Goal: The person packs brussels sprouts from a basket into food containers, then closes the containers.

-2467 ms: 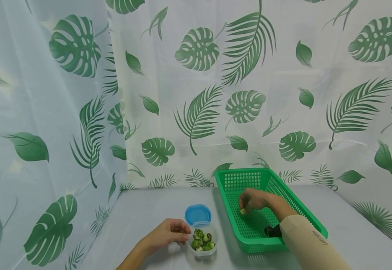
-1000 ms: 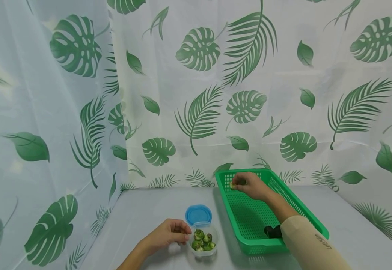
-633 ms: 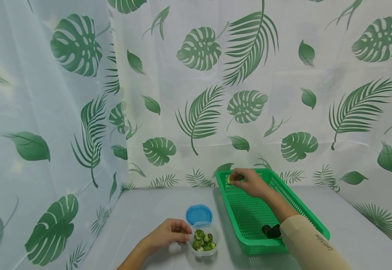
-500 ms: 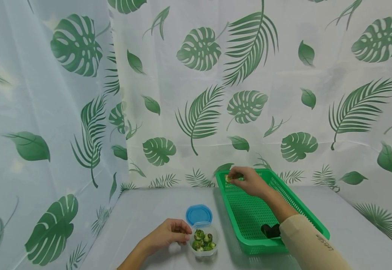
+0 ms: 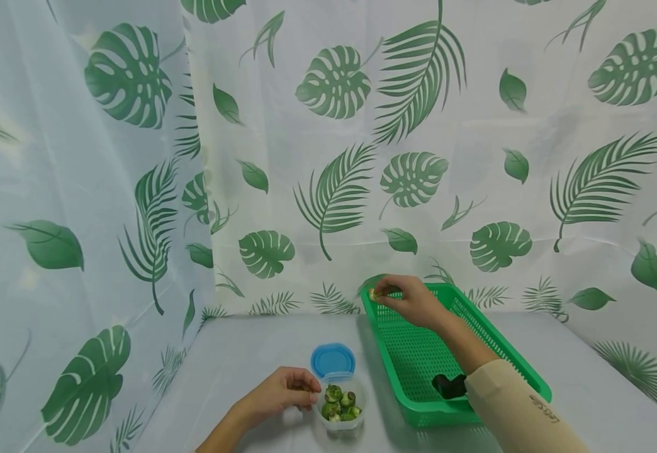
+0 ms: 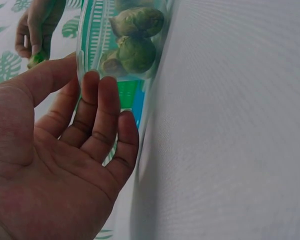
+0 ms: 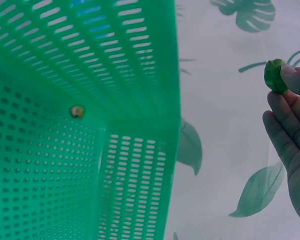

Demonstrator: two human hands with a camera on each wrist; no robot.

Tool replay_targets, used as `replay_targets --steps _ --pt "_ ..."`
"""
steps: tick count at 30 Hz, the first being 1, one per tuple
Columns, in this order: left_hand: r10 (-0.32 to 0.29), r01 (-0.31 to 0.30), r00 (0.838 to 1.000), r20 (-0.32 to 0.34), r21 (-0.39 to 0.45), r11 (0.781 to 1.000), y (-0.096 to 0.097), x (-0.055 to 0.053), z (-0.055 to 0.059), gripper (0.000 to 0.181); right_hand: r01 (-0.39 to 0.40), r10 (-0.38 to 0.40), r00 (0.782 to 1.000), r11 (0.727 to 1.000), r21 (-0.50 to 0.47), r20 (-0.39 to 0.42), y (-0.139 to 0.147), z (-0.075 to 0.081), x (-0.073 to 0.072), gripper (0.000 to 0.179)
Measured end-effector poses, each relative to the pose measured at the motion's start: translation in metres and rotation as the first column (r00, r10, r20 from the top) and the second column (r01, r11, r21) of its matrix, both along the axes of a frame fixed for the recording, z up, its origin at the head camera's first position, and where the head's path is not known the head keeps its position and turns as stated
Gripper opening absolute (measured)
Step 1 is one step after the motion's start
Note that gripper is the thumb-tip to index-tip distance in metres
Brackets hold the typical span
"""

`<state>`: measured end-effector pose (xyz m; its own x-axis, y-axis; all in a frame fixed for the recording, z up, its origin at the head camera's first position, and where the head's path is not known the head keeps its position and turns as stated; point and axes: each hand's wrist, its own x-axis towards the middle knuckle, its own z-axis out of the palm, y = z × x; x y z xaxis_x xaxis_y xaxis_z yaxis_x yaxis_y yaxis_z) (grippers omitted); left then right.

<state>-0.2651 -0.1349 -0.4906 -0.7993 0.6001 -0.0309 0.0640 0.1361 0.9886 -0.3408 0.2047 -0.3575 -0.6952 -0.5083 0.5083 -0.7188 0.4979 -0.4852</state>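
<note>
My right hand (image 5: pixel 410 302) pinches a Brussels sprout (image 7: pixel 275 76) between thumb and fingertips. In the head view it is up at the back left corner of a green slotted basket (image 5: pixel 386 355). My left hand (image 5: pixel 281 395) has loosely bent fingers, its fingertips right at the outer rim of a clear plastic container (image 5: pixel 342 426). In the left wrist view the palm faces the camera. Several Brussels sprouts (image 6: pixel 136 54) lie in that container. A small round pale-and-brown thing (image 7: pixel 77 111) sits inside the basket in the right wrist view.
A blue lid (image 5: pixel 333 360) lies flat just behind the container. The basket stands to its right on the white table (image 5: pixel 255 343). A leaf-patterned curtain (image 5: pixel 340 207) rises behind the table and along the left. A dark wrist camera (image 5: pixel 449 386) overlaps the basket's near end.
My right hand has lifted the Brussels sprout from low in the basket and carried it back and left to the far corner. The left hand and container have stayed in place.
</note>
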Motion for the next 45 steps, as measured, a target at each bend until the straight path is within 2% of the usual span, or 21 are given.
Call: replay_targets --steps 11,21,36,45 --pt "-0.004 0.004 1.0 -0.009 0.002 1.0 -0.001 -0.001 0.0 0.026 -0.101 0.097 0.993 0.993 -0.055 -0.074 -0.017 0.014 0.01 0.012" --pt "-0.007 0.007 1.0 -0.012 0.004 1.0 -0.001 -0.002 0.0 0.029 -0.138 0.132 0.987 0.989 -0.059 -0.092 -0.033 0.023 0.024 0.013" --pt "-0.014 0.014 1.0 -0.007 0.007 1.0 -0.001 -0.001 -0.002 0.033 -0.207 0.196 0.971 0.976 -0.068 -0.137 -0.049 0.02 0.036 0.013" --pt "-0.01 0.01 1.0 -0.003 0.0 1.0 -0.001 -0.001 -0.001 0.033 -0.23 0.219 0.968 0.97 -0.078 -0.123 -0.056 0.014 0.043 0.012"
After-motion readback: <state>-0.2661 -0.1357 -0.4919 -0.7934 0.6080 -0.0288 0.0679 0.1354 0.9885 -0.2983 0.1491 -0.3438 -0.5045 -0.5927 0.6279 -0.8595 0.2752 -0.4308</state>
